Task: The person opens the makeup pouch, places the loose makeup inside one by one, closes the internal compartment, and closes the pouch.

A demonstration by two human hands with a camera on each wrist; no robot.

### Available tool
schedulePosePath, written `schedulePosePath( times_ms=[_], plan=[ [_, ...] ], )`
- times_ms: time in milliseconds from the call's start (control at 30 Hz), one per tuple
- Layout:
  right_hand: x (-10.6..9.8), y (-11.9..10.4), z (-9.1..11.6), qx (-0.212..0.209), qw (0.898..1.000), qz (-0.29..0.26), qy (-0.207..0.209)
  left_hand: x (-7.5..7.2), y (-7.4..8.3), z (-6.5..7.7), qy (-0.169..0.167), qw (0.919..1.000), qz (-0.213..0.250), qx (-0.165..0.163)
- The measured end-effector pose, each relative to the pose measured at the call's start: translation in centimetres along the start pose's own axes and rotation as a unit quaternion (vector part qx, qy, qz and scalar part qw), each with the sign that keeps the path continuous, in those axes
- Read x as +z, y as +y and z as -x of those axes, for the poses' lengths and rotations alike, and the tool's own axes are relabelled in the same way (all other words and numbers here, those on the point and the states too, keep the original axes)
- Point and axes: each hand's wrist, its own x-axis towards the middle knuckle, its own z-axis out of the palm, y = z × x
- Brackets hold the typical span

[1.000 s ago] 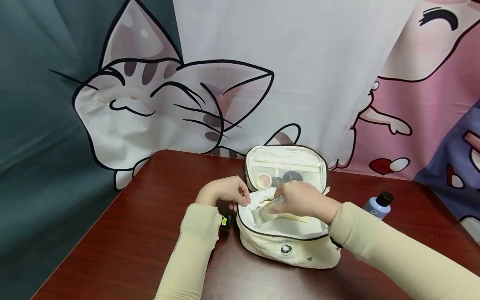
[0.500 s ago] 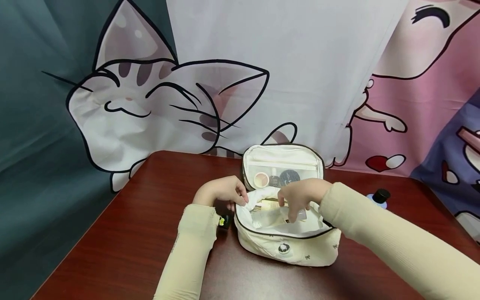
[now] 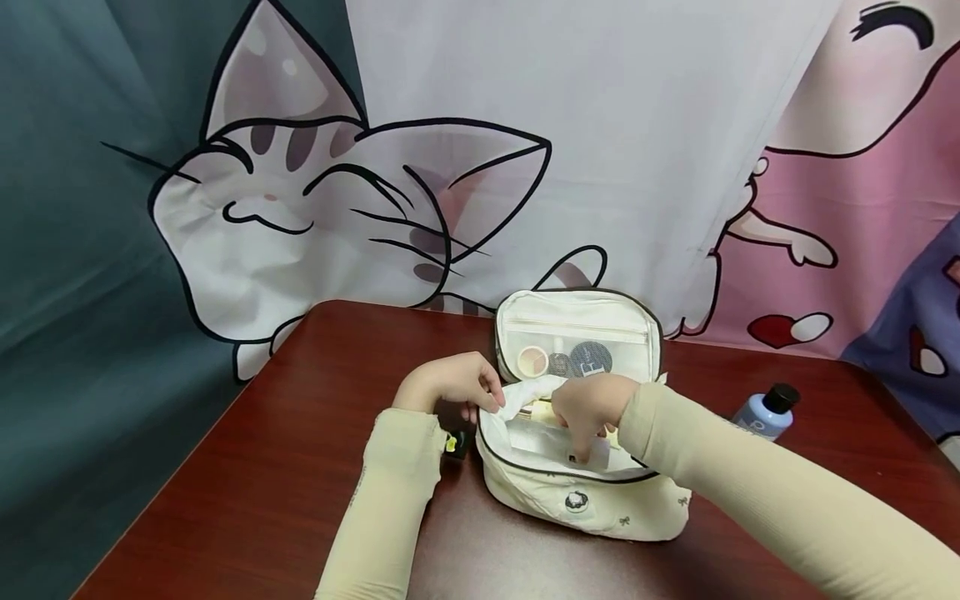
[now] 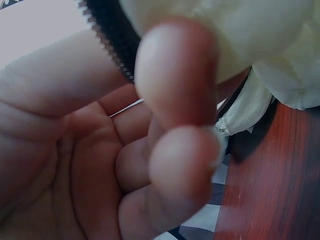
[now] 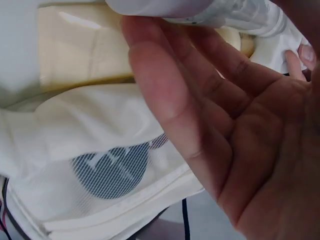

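Note:
A cream makeup bag [image 3: 585, 512] with a black zipper stands on the table, its lid raised at the back. My left hand [image 3: 453, 383] pinches its left rim between thumb and fingers, beside the black zipper teeth [image 4: 112, 45]. Inside the bag, a clear bottle [image 3: 536, 437] with a whitish cap [image 5: 160, 6] lies lengthwise near the front wall. My right hand [image 3: 592, 404] reaches down into the bag, its fairly straight fingers touching the bottle near the cap; its thumb's contact is partly hidden. A cream-yellow tube [image 5: 85, 47] lies behind the bottle.
The lid's mesh pocket [image 3: 637, 350] holds several round cosmetics, including a dark blue disc [image 3: 591, 358]. A blue bottle with a black cap [image 3: 765, 412] is to the bag's right. A small black item [image 3: 454, 443] sits by its left side, on the dark red table [image 3: 300, 467].
My right hand has let its grip on the clear bottle loosen and moved to the cap end. The bottle now lies lower and flatter in the bag. My left hand stays on the rim.

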Motion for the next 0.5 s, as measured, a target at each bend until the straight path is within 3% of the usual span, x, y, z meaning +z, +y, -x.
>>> schedulePosePath(
  times_ms=[133,333,500],
  plan=[
    [0.12,-0.38,-0.42,-0.004,0.999,0.043,0.011,0.00,0.04,-0.04,0.000,1.0000,-0.005,0.008],
    [0.05,-0.51,-0.53,0.027,0.992,0.116,0.053,-0.13,0.34,-0.15,0.001,1.0000,0.002,0.009],
    [0.40,-0.19,-0.33,0.022,0.995,0.083,0.048,-0.18,0.44,-0.02,0.004,1.0000,0.003,0.003]
  ],
)
